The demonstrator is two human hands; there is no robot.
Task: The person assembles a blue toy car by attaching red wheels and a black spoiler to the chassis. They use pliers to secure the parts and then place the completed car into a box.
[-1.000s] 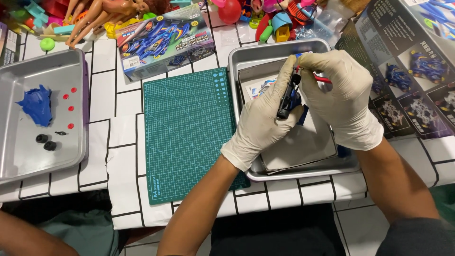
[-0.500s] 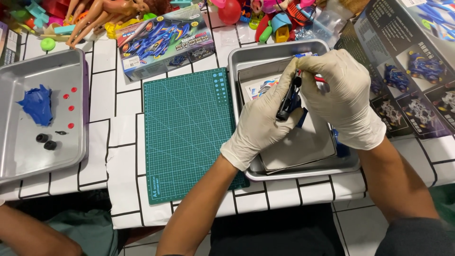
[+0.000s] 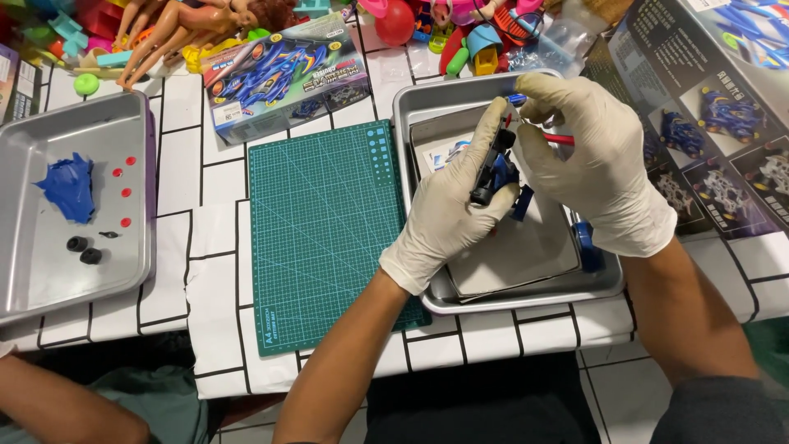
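Both my hands wear pale gloves and work over a metal tray (image 3: 427, 103) right of centre. My left hand (image 3: 452, 205) grips a small black and blue toy car chassis (image 3: 493, 168), held on edge above the tray. My right hand (image 3: 592, 156) pinches a thin tool with a red handle (image 3: 557, 138) whose tip meets the top of the chassis. A grey card sheet (image 3: 526, 247) and a loose blue part (image 3: 585, 240) lie in the tray under my hands.
A green cutting mat (image 3: 320, 230) lies left of the tray. Another metal tray (image 3: 49, 247) at far left holds a blue car body (image 3: 67, 187), small red pieces and two black wheels (image 3: 84, 250). A model car box (image 3: 283, 74), dolls and toys line the back. Another person's arm (image 3: 57, 407) shows at bottom left.
My hands have stayed over the tray with only slight shifts. The chassis and the tool remain in the same grips.
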